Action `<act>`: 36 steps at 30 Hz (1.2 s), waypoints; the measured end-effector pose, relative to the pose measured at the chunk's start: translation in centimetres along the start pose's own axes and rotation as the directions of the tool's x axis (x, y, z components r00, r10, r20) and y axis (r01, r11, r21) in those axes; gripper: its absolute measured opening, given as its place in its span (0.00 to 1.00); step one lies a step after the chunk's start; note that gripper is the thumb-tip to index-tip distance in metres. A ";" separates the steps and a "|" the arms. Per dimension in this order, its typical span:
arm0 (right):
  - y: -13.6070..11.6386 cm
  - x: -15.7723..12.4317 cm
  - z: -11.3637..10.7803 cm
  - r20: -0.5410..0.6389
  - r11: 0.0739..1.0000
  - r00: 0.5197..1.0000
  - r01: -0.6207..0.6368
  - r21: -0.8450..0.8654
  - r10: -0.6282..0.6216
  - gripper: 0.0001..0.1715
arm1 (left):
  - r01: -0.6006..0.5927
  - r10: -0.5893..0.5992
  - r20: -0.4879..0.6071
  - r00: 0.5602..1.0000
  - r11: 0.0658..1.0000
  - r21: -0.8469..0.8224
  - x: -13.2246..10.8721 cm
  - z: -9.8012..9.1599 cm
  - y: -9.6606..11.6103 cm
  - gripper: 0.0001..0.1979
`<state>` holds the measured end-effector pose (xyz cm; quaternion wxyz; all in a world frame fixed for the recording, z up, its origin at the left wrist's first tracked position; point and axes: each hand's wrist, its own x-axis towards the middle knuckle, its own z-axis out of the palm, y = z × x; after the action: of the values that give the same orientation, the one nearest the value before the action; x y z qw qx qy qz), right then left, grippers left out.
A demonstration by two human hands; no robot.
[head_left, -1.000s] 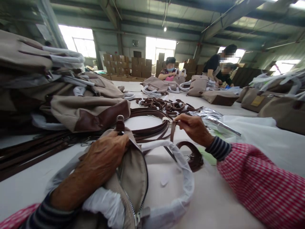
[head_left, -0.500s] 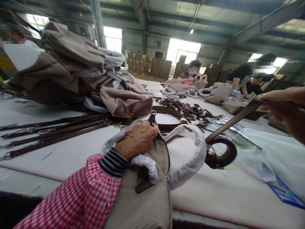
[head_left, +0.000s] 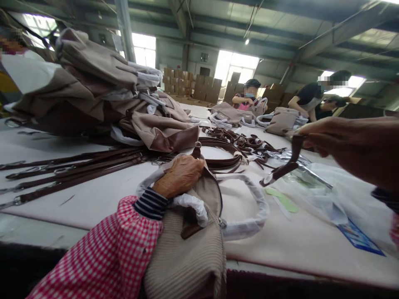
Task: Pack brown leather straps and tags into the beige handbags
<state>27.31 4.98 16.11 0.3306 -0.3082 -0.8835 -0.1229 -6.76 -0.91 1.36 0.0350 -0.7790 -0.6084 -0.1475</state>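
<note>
My left hand (head_left: 181, 175) is closed on the top edge of a beige corded handbag (head_left: 187, 257), beside a brown tab with a metal ring (head_left: 197, 148). The bag's zip (head_left: 222, 223) runs down its right side, and its handles (head_left: 260, 203) are wrapped in white film. Out to the right, above the table, my right hand (head_left: 346, 145) pinches one end of a brown leather strap (head_left: 289, 164). The strap hangs in a bend, its lower end toward the table and apart from the bag.
A heap of beige bags (head_left: 93, 87) stands at left. Brown straps with metal clasps (head_left: 77, 168) lie before it, and coiled straps (head_left: 224, 149) lie mid-table. Clear plastic (head_left: 330, 191) and a blue card (head_left: 361, 236) are at right. Co-workers (head_left: 249, 95) stand across the table.
My right hand has moved left and further into view. The strap, straight with a coiled end before, now hangs loose in a bend. My left hand keeps its hold on the handbag.
</note>
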 end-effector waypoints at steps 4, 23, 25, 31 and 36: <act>-5.2 1.8 5.3 0.211 0.868 0.888 0.307 0.391 -0.409 0.16 | 0.054 -0.053 0.011 0.999 0.996 -0.069 0.1 -1.0 -0.1 0.09; -10.2 1.7 17.1 0.587 0.955 0.770 0.095 0.281 -0.249 0.10 | 0.106 -0.106 0.008 0.994 0.992 -0.071 0.1 -0.6 -0.5 0.09; -10.0 1.4 17.2 0.569 0.942 0.781 0.074 0.327 -0.258 0.09 | 0.104 -0.104 0.008 0.995 0.993 -0.059 0.2 -0.5 -0.4 0.10; -9.9 1.6 16.9 0.541 0.908 0.794 0.032 0.418 -0.277 0.07 | 0.157 -0.156 0.025 0.987 0.987 -0.039 0.1 -1.0 0.2 0.10; -9.8 2.3 16.4 0.576 0.857 0.759 -0.048 0.514 -0.303 0.10 | 0.178 -0.177 0.036 0.983 0.983 -0.032 -0.1 -1.4 0.7 0.12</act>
<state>11.49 5.31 5.16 0.0688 -0.1718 -0.9624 0.1987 -6.43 -1.53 2.78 -0.0021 -0.7244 -0.6733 -0.1476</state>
